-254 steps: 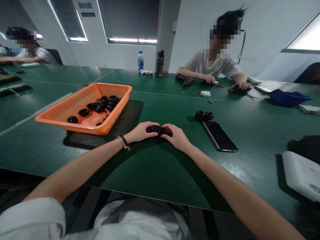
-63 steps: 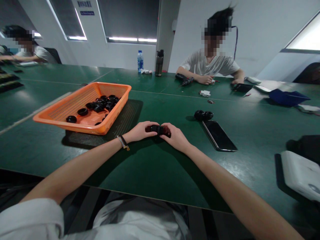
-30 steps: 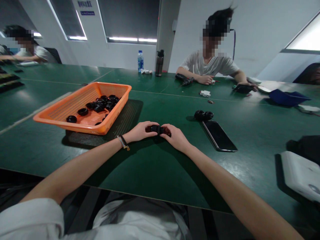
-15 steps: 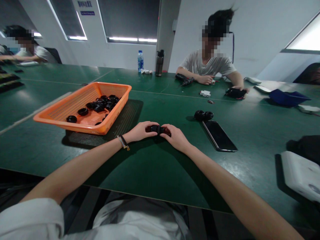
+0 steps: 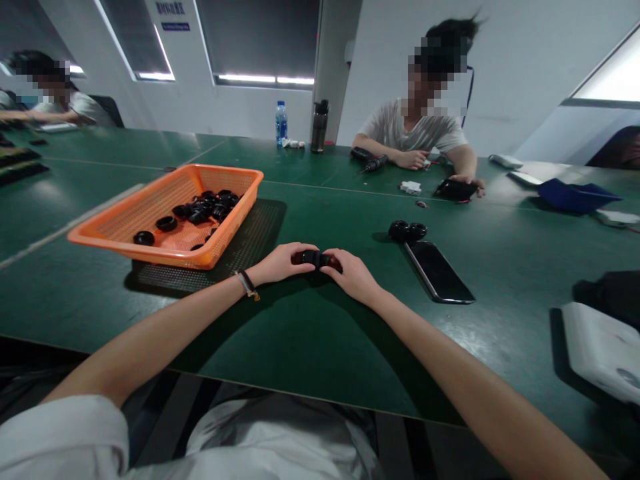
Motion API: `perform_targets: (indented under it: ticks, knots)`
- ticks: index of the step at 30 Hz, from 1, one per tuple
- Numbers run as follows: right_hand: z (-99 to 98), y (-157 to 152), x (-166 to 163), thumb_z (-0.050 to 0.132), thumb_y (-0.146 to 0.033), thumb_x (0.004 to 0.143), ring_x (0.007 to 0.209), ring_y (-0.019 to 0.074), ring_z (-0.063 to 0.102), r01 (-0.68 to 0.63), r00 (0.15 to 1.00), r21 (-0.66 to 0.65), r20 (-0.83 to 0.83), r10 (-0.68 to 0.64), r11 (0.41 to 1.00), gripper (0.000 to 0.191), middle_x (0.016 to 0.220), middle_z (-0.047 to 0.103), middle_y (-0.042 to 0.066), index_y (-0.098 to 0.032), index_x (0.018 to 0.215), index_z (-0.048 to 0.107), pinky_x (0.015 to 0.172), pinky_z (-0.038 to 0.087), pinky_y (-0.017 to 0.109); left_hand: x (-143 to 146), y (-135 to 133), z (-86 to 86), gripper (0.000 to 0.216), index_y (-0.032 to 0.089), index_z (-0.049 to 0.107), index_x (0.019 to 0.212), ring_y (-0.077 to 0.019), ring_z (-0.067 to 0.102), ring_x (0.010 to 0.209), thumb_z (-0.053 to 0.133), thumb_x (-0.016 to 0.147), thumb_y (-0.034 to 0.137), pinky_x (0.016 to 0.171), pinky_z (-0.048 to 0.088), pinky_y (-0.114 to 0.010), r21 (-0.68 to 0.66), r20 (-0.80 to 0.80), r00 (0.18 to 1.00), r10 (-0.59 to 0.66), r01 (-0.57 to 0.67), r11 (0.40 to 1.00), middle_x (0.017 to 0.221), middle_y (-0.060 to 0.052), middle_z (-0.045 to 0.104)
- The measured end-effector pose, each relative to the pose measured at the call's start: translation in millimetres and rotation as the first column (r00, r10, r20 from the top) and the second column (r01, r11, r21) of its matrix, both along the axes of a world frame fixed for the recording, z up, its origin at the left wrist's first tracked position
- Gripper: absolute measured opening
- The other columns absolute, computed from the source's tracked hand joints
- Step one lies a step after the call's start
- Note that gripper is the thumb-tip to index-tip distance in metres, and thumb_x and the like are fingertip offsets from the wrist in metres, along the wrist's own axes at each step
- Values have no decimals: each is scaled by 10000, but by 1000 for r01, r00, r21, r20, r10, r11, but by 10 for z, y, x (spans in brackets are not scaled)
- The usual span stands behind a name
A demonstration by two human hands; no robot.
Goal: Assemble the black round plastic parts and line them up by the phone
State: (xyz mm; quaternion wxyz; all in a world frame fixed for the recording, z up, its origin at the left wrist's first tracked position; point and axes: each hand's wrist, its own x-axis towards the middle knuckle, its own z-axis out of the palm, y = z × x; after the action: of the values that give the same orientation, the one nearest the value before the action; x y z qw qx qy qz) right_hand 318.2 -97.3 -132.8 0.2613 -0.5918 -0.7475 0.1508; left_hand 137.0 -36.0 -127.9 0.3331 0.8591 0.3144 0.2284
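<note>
My left hand (image 5: 280, 263) and my right hand (image 5: 353, 272) meet at the middle of the green table (image 5: 310, 333), both closed on one small black part (image 5: 314, 257) pinched between the fingertips. What exactly the part is stays partly hidden by my fingers. An orange basket (image 5: 150, 213) to the left of my hands holds several black ring-shaped parts (image 5: 203, 208). Two finished-looking black round parts (image 5: 407, 231) lie to the right, beside a dark phone (image 5: 439, 271) lying flat.
A person across the table has a hand on a dark object (image 5: 454, 190), with a screwdriver (image 5: 373, 163) nearby. Two bottles (image 5: 300, 125) stand at the back. A blue tray (image 5: 575, 195) and a white box (image 5: 603, 350) lie right. Another person sits far left (image 5: 47, 93).
My hands stay put on the black part, with only slight finger shifts. The person across the table has drawn the dark object leftward, closer to their body.
</note>
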Motion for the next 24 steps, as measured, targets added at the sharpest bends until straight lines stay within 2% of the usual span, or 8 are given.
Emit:
perform_targets:
  ticks: [10, 24]
  knots:
    - [9, -1, -2, 535, -224, 813, 755, 161, 551, 0, 1000, -7, 22, 0, 1000, 215, 857, 603, 59, -150, 1013, 564, 701, 428, 306, -8, 15, -39, 429, 145, 551, 1127, -169, 585, 878, 614, 729, 292, 788, 460, -291, -6, 20, 1000, -14, 15, 1000, 1044, -88, 621]
    - [37, -2, -16, 510, -225, 833, 781, 169, 551, -6, 998, -25, 59, 8, 1000, 222, 865, 609, 74, -138, 1028, 567, 712, 422, 302, 6, -11, 31, 428, 134, 552, 1124, -179, 584, 902, 619, 725, 274, 812, 449, -300, 5, -26, 1000, -5, 5, 1000, 1046, -90, 622]
